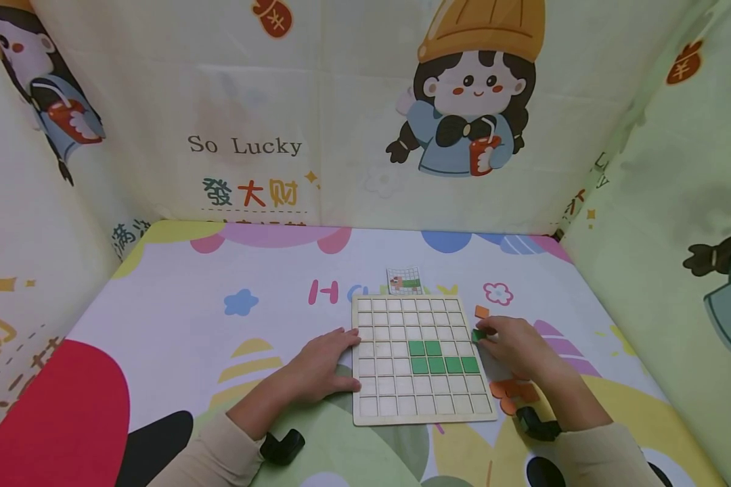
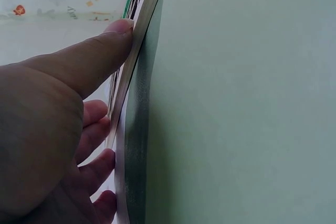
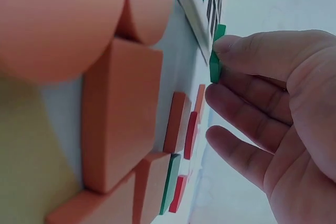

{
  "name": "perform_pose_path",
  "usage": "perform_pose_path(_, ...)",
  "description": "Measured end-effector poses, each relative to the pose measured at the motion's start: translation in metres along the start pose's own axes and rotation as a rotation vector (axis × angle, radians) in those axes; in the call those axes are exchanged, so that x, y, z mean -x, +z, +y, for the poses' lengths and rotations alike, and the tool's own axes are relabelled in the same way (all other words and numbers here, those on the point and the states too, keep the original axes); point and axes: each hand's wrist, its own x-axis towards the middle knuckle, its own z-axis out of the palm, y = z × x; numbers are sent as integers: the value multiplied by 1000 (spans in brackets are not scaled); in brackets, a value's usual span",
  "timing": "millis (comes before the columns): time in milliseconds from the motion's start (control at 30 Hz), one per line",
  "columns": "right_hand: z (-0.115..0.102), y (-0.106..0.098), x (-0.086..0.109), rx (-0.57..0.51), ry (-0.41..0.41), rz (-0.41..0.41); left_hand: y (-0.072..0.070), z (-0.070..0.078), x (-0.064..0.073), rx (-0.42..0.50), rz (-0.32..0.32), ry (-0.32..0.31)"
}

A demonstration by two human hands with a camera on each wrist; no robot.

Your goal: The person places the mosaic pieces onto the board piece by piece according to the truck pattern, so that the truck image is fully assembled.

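A pale wooden grid board [image 1: 423, 406] lies on the table, with several green square tiles [image 1: 436, 365] set in its cells. My left hand [image 1: 319, 365] rests at the board's left edge, thumb and fingertips touching the rim. In the left wrist view the thumb presses the top of the board's edge [image 2: 137, 45]. A green square tile [image 3: 217, 64] is pinched between the thumb and fingers of my right hand [image 1: 518, 345]. It is held just off the board's right edge, tilted on its side in the right wrist view.
Orange pieces [image 1: 512, 391], some rounded and some square, lie right of the board below my right wrist. A lone orange tile [image 1: 482, 312] lies near its upper right corner. Red tiles [image 3: 191, 135] show in the right wrist view. A small printed pattern card [image 1: 405, 280] sits behind the board.
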Motion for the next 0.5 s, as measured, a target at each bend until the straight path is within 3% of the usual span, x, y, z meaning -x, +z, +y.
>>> perform_pose_path(500,-16,0,0,-24,-23,-15,0,-1,0,8,12,5)
